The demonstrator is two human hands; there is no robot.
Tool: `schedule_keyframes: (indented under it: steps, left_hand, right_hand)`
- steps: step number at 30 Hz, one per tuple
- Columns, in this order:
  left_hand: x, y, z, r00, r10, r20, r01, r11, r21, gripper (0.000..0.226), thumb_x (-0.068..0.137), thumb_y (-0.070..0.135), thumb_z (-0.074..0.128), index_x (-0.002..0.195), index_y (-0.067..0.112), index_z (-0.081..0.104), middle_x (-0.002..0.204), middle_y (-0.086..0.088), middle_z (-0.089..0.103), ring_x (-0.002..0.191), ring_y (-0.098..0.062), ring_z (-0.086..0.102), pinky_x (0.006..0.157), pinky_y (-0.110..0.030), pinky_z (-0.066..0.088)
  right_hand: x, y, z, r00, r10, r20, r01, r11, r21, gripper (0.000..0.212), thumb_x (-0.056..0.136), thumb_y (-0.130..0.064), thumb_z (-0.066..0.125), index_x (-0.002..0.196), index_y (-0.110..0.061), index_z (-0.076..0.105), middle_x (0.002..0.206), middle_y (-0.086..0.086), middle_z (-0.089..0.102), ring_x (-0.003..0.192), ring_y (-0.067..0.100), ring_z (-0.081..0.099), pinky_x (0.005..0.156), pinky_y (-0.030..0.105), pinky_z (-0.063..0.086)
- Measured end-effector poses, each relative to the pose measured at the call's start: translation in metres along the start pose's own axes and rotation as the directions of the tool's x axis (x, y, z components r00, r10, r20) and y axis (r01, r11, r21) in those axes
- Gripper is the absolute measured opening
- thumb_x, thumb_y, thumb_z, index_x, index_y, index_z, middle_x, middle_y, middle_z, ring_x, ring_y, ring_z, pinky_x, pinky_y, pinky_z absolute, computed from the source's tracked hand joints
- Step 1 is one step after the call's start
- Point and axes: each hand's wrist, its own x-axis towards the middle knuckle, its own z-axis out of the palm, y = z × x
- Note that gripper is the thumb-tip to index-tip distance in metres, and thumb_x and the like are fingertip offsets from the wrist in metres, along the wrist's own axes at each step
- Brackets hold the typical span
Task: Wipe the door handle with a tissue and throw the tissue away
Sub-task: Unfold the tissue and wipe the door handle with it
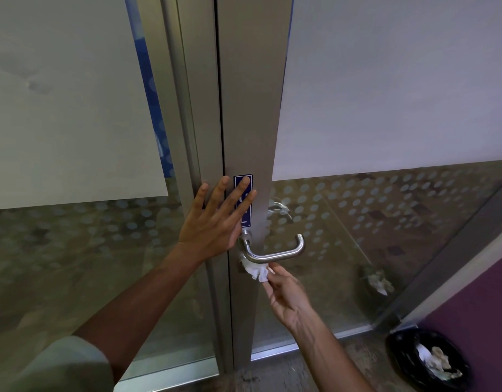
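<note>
You are standing at a glass door point(385, 94), pressing a crumpled white tissue point(254, 269) up against the underside of the metal handle point(275, 254), near the bend where the lever meets the frame point(249, 108). Your right hand point(286, 299) is reaching in from below, pinching the tissue between thumb and fingertips point(273, 269); the paper is touching the handle and bunching just beneath it.

Your left hand point(215, 222) is lying flat and unclenched against the frame, fingers spread and gripping nothing. Its fingertips are covering part of a small blue sticker point(245, 219) fixed just above the handle. A pale sleeve point(68, 366) is showing at the lower left, pushed up the forearm.

The handle is a brushed-steel lever, running to the right and curling back toward the door at its end. A second handle point(279, 207) is showing through the glass just above and behind it.

The door's upper pane is looking frosted white, while the lower pane is carrying a pattern of pale dots. To the left, another glazed panel point(74, 108) is showing the same treatment.

On the floor at the lower right, well apart from the handle, a black bin point(399, 349) is sitting beside a purple wall point(470, 301), with crumpled paper point(433, 360) lying inside it. Its faint reflection is showing in the lower glass.
</note>
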Motion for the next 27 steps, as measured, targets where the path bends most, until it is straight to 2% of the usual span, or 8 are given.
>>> schedule_keyframes:
  steps: [3,7,13,16,18,20,23,27]
  left_hand:
    - [0.0,0.0,-0.001,1.0,0.001,0.002,-0.001,1.0,-0.001,0.071,0.095,0.043,0.047,0.16,0.02,0.026,0.165,-0.01,0.024,0.155,-0.038,-0.008,0.123,-0.056,-0.013]
    - [0.001,0.0,-0.001,1.0,0.005,0.002,-0.005,1.0,0.008,0.072,0.095,0.043,0.047,0.16,0.02,0.026,0.165,-0.01,0.024,0.155,-0.038,-0.01,0.123,-0.056,-0.013]
    - [0.002,0.001,-0.002,1.0,-0.003,-0.004,0.003,1.0,0.003,0.072,0.094,0.041,0.048,0.159,0.02,0.028,0.165,-0.01,0.025,0.155,-0.037,-0.009,0.124,-0.056,-0.012]
    - [0.002,0.0,-0.003,1.0,-0.002,0.002,0.002,1.0,0.003,0.071,0.094,0.041,0.048,0.159,0.02,0.028,0.165,-0.009,0.024,0.155,-0.037,-0.009,0.124,-0.056,-0.012]
    - [0.002,0.0,-0.003,1.0,0.001,0.006,-0.002,1.0,0.01,0.071,0.094,0.042,0.047,0.159,0.02,0.028,0.165,-0.01,0.024,0.155,-0.037,-0.009,0.124,-0.056,-0.012]
    - [0.002,0.0,-0.002,1.0,0.001,0.004,-0.002,1.0,0.013,0.071,0.094,0.042,0.046,0.159,0.02,0.027,0.165,-0.01,0.024,0.155,-0.037,-0.009,0.123,-0.056,-0.013]
    - [0.001,0.0,-0.001,1.0,-0.002,0.0,0.002,1.0,0.002,0.072,0.094,0.042,0.047,0.16,0.02,0.027,0.165,-0.01,0.023,0.155,-0.037,-0.009,0.123,-0.056,-0.013]
    - [-0.001,0.001,0.0,1.0,-0.006,0.002,0.006,1.0,0.006,0.073,0.094,0.043,0.046,0.16,0.021,0.025,0.167,-0.009,0.02,0.156,-0.037,-0.007,0.123,-0.056,-0.013]
  right_hand:
    - [0.0,0.007,0.016,0.999,-0.002,0.044,0.002,1.0,0.007,0.029,0.094,0.021,0.039,0.111,0.015,0.061,0.088,0.025,0.075,0.074,0.028,0.076,0.071,0.03,0.063]
    - [0.002,0.013,0.035,0.999,-0.002,0.034,-0.002,0.994,0.111,0.034,0.093,0.023,0.035,0.108,0.01,0.063,0.098,0.027,0.071,0.082,0.03,0.075,0.071,0.03,0.063]
    - [-0.002,0.019,0.045,1.0,0.015,-0.024,-0.01,0.983,0.184,0.027,0.092,0.022,0.042,0.092,0.01,0.065,0.077,0.021,0.075,0.066,0.023,0.076,0.06,0.027,0.062]
    - [-0.006,0.018,0.045,1.0,0.028,-0.015,-0.024,0.978,0.208,0.026,0.093,0.021,0.041,0.094,0.01,0.064,0.087,0.022,0.072,0.077,0.026,0.074,0.068,0.029,0.062]
    - [-0.01,0.018,0.045,0.999,0.041,0.008,-0.042,0.978,0.206,0.026,0.093,0.021,0.04,0.104,0.011,0.063,0.103,0.024,0.068,0.093,0.027,0.068,0.076,0.03,0.059]
    - [-0.013,0.018,0.044,0.999,0.043,0.019,-0.046,0.981,0.19,0.03,0.093,0.02,0.04,0.113,0.012,0.061,0.112,0.026,0.065,0.1,0.028,0.065,0.081,0.031,0.057]
    - [-0.018,0.011,0.038,1.0,0.018,0.014,-0.021,0.985,0.169,0.032,0.093,0.02,0.039,0.114,0.011,0.061,0.109,0.025,0.068,0.099,0.029,0.067,0.086,0.034,0.057]
    - [-0.022,-0.002,0.026,0.999,0.006,0.038,-0.011,0.989,0.151,0.037,0.094,0.02,0.035,0.12,0.009,0.059,0.115,0.025,0.068,0.106,0.032,0.066,0.102,0.041,0.05]
